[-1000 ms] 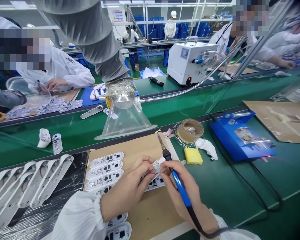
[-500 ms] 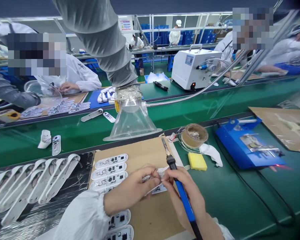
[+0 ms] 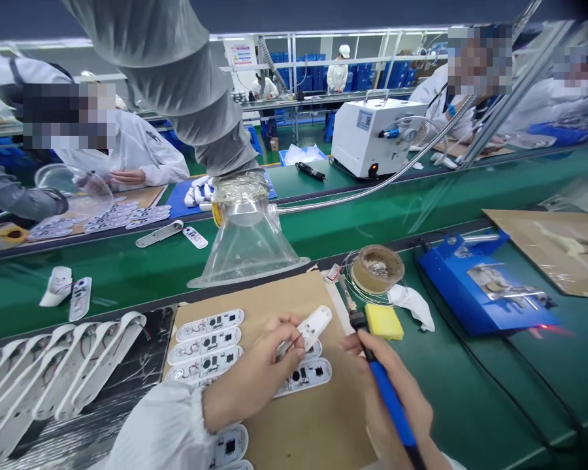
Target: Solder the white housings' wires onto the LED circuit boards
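My left hand (image 3: 269, 359) pinches a white plastic casing (image 3: 317, 324) over the cardboard sheet (image 3: 284, 300); a thin red wire shows by the fingers. Below the casing lie oval white circuit boards (image 3: 318, 372), one partly covered by my left hand. My right hand (image 3: 392, 385) is wrapped round a soldering iron (image 3: 389, 395) with a blue handle, its tip pointing up and away from me. The iron and the casing are apart. More boards (image 3: 210, 321) lie in a column left of my left hand.
Curved white casings (image 3: 102, 365) with wires are lined up on black film at left. A clear fume hood (image 3: 247, 245) hangs ahead. Right stand a solder tub (image 3: 377, 267), a yellow sponge (image 3: 383, 321) and a blue metal stand (image 3: 485, 281). A co-worker (image 3: 122, 143) sits across the bench.
My right hand has drawn away to the right with the soldering iron, off the piece in my left hand. The white casing now shows tilted upward, and the view has shifted slightly.
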`<state>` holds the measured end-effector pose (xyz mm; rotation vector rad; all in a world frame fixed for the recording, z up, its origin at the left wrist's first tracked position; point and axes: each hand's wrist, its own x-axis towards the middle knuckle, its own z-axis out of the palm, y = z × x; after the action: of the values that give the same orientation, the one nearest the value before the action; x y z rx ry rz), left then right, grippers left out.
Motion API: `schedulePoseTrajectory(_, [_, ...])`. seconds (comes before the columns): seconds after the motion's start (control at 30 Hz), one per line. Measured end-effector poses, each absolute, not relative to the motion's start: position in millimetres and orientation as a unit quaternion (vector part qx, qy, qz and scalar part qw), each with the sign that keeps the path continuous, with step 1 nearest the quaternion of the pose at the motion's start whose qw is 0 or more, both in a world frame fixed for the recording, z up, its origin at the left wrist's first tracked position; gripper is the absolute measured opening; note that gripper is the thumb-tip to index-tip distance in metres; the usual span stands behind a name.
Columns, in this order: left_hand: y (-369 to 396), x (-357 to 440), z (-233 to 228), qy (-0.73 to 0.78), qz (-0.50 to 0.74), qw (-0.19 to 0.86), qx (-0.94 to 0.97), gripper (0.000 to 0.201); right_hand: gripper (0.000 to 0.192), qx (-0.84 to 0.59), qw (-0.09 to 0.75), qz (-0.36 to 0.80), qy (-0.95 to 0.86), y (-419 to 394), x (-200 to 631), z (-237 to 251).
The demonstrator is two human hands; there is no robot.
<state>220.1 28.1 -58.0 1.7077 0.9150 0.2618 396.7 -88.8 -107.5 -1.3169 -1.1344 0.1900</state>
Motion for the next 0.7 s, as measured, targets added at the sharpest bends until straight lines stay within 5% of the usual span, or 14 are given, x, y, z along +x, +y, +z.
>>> schedulePoseTrajectory(0.4, [24.0,240.4,-89.5,0.380,0.100,0.205,0.897,0.024,0.031,-0.681,0.577,0.165,-0.420,-121.9,443.5,-132.6])
schedulePoseTrajectory(0.7, [18.1,245.6,-100.1,0.341,0.152,0.071,0.925,0.021,0.016,-0.620,0.658,0.215,-0.369,-116.9,449.4,-141.2])
